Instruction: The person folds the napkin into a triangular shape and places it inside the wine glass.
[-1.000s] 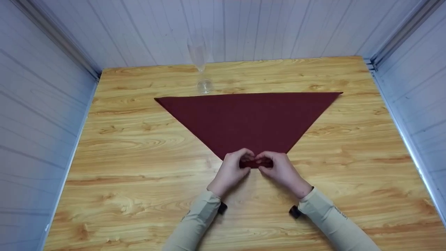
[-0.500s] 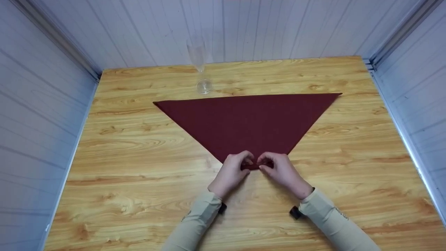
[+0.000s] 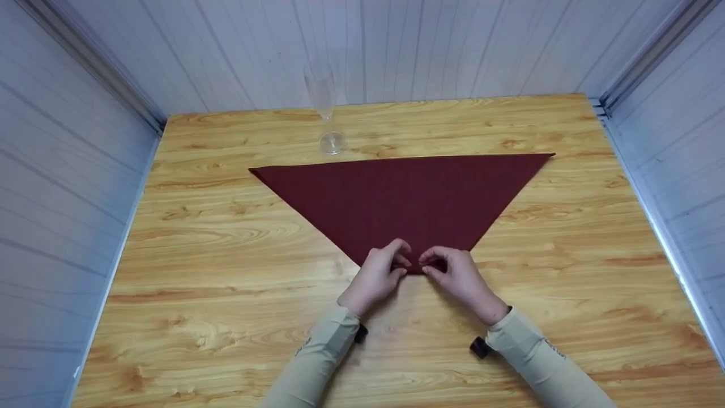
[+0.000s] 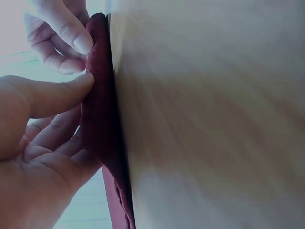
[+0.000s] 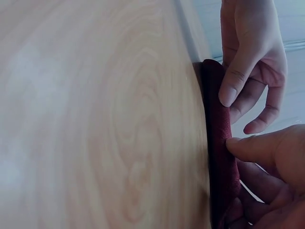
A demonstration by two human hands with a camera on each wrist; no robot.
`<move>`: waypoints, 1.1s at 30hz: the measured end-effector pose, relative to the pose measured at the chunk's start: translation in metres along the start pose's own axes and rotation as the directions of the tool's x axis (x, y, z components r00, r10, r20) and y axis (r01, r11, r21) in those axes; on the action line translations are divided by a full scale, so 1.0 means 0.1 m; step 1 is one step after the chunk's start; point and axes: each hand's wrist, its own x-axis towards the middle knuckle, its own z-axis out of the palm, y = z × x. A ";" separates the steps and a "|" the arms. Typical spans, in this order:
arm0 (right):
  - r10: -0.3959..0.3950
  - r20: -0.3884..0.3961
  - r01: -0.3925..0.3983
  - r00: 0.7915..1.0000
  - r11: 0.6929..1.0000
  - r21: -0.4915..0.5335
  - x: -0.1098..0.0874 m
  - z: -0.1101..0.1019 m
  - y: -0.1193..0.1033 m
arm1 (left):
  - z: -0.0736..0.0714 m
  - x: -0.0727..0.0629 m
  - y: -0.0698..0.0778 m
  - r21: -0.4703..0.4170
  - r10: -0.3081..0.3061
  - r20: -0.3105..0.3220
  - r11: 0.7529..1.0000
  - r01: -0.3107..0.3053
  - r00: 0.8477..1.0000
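Note:
A dark red cloth napkin (image 3: pixel 402 204) lies folded on the wooden table, its long edge at the far side and its short edge near me. That near edge is rolled into a thick band (image 4: pixel 97 100). My left hand (image 3: pixel 378 272) grips the band's left part, thumb on the near face and fingers curled over the far side. Beside it my right hand (image 3: pixel 456 277) holds the band's right part the same way, its thumb (image 5: pixel 248 149) pressing the roll. A small gap separates the two hands. The hands cover the band's ends in the head view.
A clear champagne flute (image 3: pixel 322 93) stands upright behind the napkin, left of centre. Ribbed white panels (image 3: pixel 396 51) enclose the wooden table (image 3: pixel 226 294) at the back and both sides.
The napkin's far edge and left corner have shifted slightly toward me. Both hands keep nearly the same place on the near edge, with small finger movements along the roll.

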 end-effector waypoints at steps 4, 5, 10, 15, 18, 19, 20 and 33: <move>-0.090 -0.034 0.089 0.995 0.996 -0.029 0.00 -0.01 -0.02 | 0.00 0.01 0.00 -0.008 -0.011 -0.016 1.000 0.011 1.000; -0.109 -0.032 0.108 0.994 0.994 -0.028 -0.01 -0.01 -0.02 | 0.00 0.01 0.00 -0.011 -0.012 -0.020 1.000 0.012 1.000; -0.108 0.036 0.108 0.993 0.994 0.005 -0.01 -0.01 -0.03 | 0.01 0.02 -0.01 -0.015 -0.001 -0.048 1.000 0.000 0.999; -0.048 0.067 0.047 0.997 0.999 0.004 0.00 -0.03 0.00 | 0.00 0.02 0.00 0.034 -0.007 -0.086 0.999 0.010 0.996; -0.034 0.080 0.034 0.996 0.999 -0.001 0.02 -0.04 0.01 | -0.01 0.03 0.00 0.070 -0.030 -0.101 0.997 0.037 0.994; -0.033 0.083 0.033 0.996 0.999 -0.004 0.02 -0.04 0.02 | 0.00 0.03 0.00 0.079 -0.037 -0.104 0.996 0.045 0.994; -0.033 0.086 0.034 0.996 0.999 -0.007 0.02 -0.04 0.02 | 0.00 0.03 0.00 0.091 -0.042 -0.108 0.995 0.052 0.993; -0.063 0.101 0.069 0.993 0.996 -0.050 0.10 -0.05 0.01 | -0.01 -0.03 0.04 0.203 0.059 -0.128 0.979 -0.033 0.990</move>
